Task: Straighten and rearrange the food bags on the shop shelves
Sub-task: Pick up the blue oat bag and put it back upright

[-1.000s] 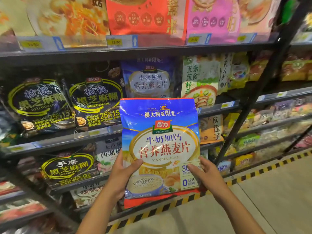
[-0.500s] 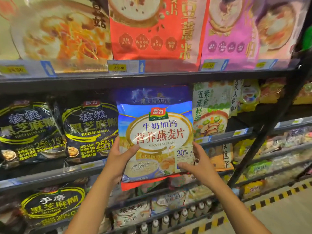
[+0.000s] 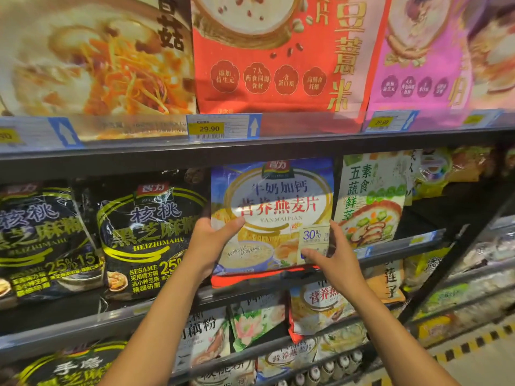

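Blue oatmeal bag [image 3: 274, 215] upright, long axis vertical, printed face toward camera, standing at the shelf edge [image 3: 250, 291]. Just right of the black sesame bag [image 3: 147, 238]. Left hand [image 3: 213, 240] and right hand [image 3: 333, 254] pinch its lower side edges, thumbs on front.

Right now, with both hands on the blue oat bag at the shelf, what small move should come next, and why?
Probably ease the blue oat bag back until it stands on the shelf: both the left hand and right hand grip its sides, and its red bottom edge overhangs the lip.
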Demonstrator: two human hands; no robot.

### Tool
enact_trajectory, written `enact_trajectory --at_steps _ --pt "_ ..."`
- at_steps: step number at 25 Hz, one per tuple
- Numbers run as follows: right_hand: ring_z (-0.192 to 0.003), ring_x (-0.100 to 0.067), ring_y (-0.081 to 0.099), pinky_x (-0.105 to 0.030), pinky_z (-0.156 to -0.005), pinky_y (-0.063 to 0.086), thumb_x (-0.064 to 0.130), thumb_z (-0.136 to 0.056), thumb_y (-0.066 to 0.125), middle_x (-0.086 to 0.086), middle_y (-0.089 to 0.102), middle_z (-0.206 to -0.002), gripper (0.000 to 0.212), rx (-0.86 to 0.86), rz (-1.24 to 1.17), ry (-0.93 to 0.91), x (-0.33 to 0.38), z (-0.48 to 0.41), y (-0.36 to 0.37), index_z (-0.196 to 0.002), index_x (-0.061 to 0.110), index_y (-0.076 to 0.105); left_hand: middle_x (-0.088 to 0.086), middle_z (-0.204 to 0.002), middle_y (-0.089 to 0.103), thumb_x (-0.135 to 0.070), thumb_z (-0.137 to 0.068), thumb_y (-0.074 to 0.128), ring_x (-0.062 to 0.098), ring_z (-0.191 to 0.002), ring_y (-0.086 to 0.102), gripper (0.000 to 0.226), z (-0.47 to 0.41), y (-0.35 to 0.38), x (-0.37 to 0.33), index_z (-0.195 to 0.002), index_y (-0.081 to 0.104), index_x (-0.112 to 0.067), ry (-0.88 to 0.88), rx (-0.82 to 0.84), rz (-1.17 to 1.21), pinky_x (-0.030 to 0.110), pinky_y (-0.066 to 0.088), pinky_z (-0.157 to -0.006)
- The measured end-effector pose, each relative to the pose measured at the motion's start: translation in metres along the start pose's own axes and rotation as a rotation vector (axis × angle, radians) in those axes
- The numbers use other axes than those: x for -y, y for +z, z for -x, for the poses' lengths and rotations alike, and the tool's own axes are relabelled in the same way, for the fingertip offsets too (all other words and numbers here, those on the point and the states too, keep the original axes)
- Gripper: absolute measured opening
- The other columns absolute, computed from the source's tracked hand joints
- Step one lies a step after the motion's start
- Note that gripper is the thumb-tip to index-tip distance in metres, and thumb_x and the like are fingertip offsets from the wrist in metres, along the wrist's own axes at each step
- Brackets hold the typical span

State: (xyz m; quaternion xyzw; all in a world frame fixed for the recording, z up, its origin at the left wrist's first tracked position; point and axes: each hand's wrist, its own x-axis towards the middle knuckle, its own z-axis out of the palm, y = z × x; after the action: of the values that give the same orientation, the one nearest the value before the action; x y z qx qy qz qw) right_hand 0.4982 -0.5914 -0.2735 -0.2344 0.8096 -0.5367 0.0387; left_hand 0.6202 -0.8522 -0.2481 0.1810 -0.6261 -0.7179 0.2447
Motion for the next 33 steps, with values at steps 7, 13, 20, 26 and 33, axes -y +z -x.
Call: enact_trajectory --at_steps 7,13,20,26,33 --pt "-0.115 -0.006 0.066 -0.039 -0.097 0.059 0.023 -0.082 0.088 0.012 0.067 -0.13 0.082 -0.034 0.046 -0.016 0.0 -0.035 -0.004 -0.15 0.031 0.043 0.001 -0.076 0.076 -0.039 -0.078 0.088 0.017 -0.068 0.07 0.036 -0.014 0.013 0.001 -0.088 0.076 -0.006 -0.044 -0.045 -0.081 0.032 0.058 -0.066" --pt "-0.115 0.002 0.061 -0.038 -0.1 0.055 0.031 -0.08 0.089 0.022 0.062 -0.127 0.072 -0.046 0.138 0.006 -0.021 -0.028 -0.003 -0.137 0.036 0.046 0.008 -0.073 0.067 -0.051 -0.08 0.082 0.02 -0.066 0.06 0.046 -0.008 0.013 0.02 -0.081 0.068 -0.008 0.109 0.058 -0.299 0.03 0.047 -0.064" --pt "-0.144 -0.02 0.045 -0.053 -0.113 0.046 0.069 -0.077 0.075 0.008 0.046 -0.158 0.1 -0.071 0.232 0.027 -0.046 -0.01 0.006 -0.158 0.03 0.031 -0.005 -0.118 0.074 -0.028 -0.085 0.084 0.013 -0.109 0.071 0.047 0.011 0.021 0.044 -0.124 0.056 -0.025 0.045 -0.081 -0.29 0.044 0.056 -0.1" --pt "-0.138 -0.025 0.051 -0.058 -0.109 0.046 0.072 -0.076 0.072 0.006 0.05 -0.154 0.097 -0.116 0.3 0.036 -0.05 -0.013 0.01 -0.155 0.031 0.034 -0.005 -0.112 0.074 -0.034 -0.084 0.085 0.015 -0.104 0.071 0.047 0.012 0.03 0.047 -0.118 0.057 -0.021 0.034 -0.2 -0.3 0.044 0.057 -0.094" --pt "-0.123 -0.028 0.062 -0.059 -0.103 0.048 0.065 -0.08 0.077 -0.003 0.062 -0.14 0.095 -0.184 0.408 0.081 -0.043 -0.03 0.018 -0.155 0.023 0.034 0.005 -0.107 0.067 -0.04 -0.085 0.083 0.024 -0.102 0.066 0.049 0.003 0.037 0.041 -0.113 0.054 -0.012 -0.008 -0.24 -0.365 0.04 0.054 -0.084"
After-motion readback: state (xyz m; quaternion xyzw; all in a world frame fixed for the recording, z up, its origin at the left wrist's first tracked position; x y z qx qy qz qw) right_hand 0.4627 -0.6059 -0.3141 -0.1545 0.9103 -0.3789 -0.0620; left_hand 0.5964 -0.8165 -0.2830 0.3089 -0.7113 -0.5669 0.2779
